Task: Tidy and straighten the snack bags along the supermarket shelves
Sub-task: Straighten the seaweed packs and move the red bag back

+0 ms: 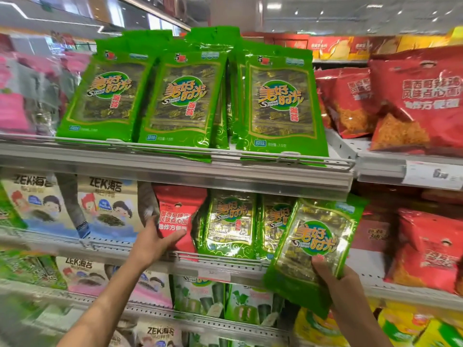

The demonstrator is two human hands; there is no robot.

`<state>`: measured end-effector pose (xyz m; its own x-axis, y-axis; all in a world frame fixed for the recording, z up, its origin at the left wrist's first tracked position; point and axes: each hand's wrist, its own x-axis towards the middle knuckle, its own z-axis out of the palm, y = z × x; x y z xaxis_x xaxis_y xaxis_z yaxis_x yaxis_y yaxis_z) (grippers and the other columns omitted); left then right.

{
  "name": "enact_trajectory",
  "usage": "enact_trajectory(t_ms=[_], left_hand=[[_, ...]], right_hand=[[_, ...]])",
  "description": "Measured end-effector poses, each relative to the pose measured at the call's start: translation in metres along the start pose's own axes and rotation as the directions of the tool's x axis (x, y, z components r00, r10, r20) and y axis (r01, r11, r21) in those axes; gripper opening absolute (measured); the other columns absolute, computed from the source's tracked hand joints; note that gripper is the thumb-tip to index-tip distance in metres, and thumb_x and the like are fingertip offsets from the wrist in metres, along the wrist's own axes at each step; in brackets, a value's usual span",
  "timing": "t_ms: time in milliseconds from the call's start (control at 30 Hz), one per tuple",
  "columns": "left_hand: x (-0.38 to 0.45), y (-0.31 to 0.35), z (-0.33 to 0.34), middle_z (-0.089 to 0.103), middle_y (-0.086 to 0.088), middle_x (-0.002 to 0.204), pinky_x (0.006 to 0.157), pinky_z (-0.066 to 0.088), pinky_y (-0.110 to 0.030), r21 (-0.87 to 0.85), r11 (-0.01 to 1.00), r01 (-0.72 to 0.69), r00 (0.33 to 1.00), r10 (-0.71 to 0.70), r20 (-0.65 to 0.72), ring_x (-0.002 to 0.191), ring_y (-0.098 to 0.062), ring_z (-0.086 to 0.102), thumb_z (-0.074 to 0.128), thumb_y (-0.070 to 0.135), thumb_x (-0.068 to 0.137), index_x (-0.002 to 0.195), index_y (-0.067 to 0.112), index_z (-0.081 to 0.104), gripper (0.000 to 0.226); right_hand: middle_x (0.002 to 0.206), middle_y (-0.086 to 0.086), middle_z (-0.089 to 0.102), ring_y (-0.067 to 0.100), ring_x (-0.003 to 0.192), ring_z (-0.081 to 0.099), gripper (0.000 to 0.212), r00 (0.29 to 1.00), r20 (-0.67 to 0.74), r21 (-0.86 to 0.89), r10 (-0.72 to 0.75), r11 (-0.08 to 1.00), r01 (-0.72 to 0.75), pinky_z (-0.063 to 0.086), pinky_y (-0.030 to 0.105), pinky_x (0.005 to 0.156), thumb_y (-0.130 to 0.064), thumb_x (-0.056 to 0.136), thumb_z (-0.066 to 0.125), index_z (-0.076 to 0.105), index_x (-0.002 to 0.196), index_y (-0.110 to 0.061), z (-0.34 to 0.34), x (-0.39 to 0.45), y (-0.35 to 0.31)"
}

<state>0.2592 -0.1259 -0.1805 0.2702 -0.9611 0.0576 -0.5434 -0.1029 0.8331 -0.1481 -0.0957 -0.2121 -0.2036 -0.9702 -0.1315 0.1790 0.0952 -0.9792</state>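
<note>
right hand (343,281) grips green seaweed bag (315,249) | left hand (155,242) grasps red bag (178,216) | "ZEK" bags (107,206)

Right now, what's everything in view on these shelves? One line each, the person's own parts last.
green seaweed bags, top shelf: three front stacks, green, standing behind the rail
red snack bags, top right: at least two, red, leaning
pink bags, top left: blurred, count unclear
ZEK bags, middle shelf: two facing, white and blue, left
red bag, middle shelf: one, red, among the seaweed rows
green seaweed bags, middle shelf: two facing, green
held seaweed bag: one, green, tilted, off the shelf
price label: one, white, right rail
left hand: grips the red bag
right hand: holds the green bag
</note>
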Motion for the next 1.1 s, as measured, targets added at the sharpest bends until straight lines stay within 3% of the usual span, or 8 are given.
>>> enact_trajectory(t_ms=[200,333,467,533,667,733,900,1100], left_hand=[[0.023,-0.007,-0.004,0.075,0.002,0.096,0.087,0.058,-0.037,-0.108,0.993,0.047,0.995,-0.037,0.094,0.086,-0.012,0.072,0.088,0.049,0.049,0.117,0.014,0.058,0.081],[0.029,-0.003,0.001,0.077,-0.004,0.094,0.071,0.061,-0.033,-0.2,0.973,0.117,0.985,-0.089,0.146,0.08,-0.02,0.075,0.094,0.035,0.05,0.119,0.009,0.058,0.082],[0.03,0.004,0.002,0.078,-0.003,0.087,0.054,0.058,-0.023,-0.309,0.935,0.175,0.982,-0.144,0.122,0.068,-0.017,0.075,0.095,0.025,0.045,0.106,0.01,0.063,0.071],[0.028,0.007,0.0,0.078,0.002,0.085,0.057,0.057,-0.019,-0.326,0.929,0.175,0.983,-0.149,0.105,0.07,-0.011,0.074,0.094,0.03,0.037,0.098,0.012,0.067,0.069],[0.016,0.015,-0.002,0.077,0.003,0.084,0.077,0.06,-0.035,-0.315,0.938,0.147,0.987,-0.16,-0.018,0.081,-0.015,0.074,0.095,0.039,0.039,0.094,0.019,0.07,0.063],[0.005,0.02,-0.008,0.076,0.006,0.085,0.072,0.058,-0.031,-0.32,0.943,0.095,0.982,-0.14,-0.123,0.08,-0.011,0.073,0.094,0.044,0.042,0.093,0.024,0.069,0.06],[-0.034,0.021,-0.031,0.077,0.008,0.083,0.071,0.057,-0.027,-0.357,0.933,0.039,0.974,-0.115,-0.194,0.076,-0.006,0.073,0.096,0.026,0.055,0.094,0.021,0.072,0.046],[-0.081,-0.015,-0.058,0.078,-0.002,0.086,0.071,0.059,-0.027,-0.382,0.914,0.133,0.955,-0.222,-0.198,0.077,-0.013,0.075,0.095,0.01,0.057,0.093,0.013,0.073,0.042]], right_hand=[[0.088,0.002,0.08,0.019,0.081,0.076,0.041,0.999,0.047,-0.136,0.027,0.99,-0.02,0.061,0.033,0.064,-0.041,0.073,0.077,0.076,0.104,-0.014,0.035,-0.016,0.007],[0.104,0.007,0.077,0.032,0.103,0.069,0.06,0.996,0.048,-0.216,0.071,0.975,-0.059,0.055,0.054,0.096,-0.058,0.066,0.078,0.073,0.108,-0.017,0.05,-0.017,0.01],[0.101,0.016,0.075,0.036,0.097,0.07,0.068,0.994,0.037,-0.256,0.103,0.962,-0.09,0.055,0.057,0.095,-0.059,0.063,0.079,0.07,0.106,-0.007,0.061,-0.015,0.009],[0.099,0.013,0.076,0.033,0.096,0.071,0.064,0.994,0.04,-0.279,0.106,0.956,-0.091,0.056,0.055,0.095,-0.058,0.065,0.078,0.072,0.104,-0.009,0.067,-0.016,0.006],[0.104,0.001,0.076,0.023,0.101,0.069,0.053,0.993,0.081,-0.308,0.084,0.95,-0.056,0.054,0.043,0.091,-0.058,0.066,0.077,0.074,0.105,-0.022,0.085,-0.017,-0.002],[0.115,0.005,0.073,0.024,0.105,0.065,0.048,0.991,0.103,-0.302,0.09,0.952,-0.055,0.05,0.039,0.088,-0.053,0.076,0.08,0.07,0.111,-0.021,0.098,-0.012,-0.007],[0.164,0.011,0.03,0.03,0.148,0.032,0.099,0.991,0.133,-0.25,0.024,0.968,0.01,0.03,0.037,0.113,-0.042,0.085,0.079,0.025,0.159,-0.006,0.149,0.01,-0.018],[0.164,0.008,0.03,0.028,0.149,0.032,0.095,0.98,0.198,-0.237,0.033,0.971,0.016,0.029,0.039,0.117,-0.046,0.089,0.075,0.023,0.159,-0.01,0.226,0.022,-0.013]])
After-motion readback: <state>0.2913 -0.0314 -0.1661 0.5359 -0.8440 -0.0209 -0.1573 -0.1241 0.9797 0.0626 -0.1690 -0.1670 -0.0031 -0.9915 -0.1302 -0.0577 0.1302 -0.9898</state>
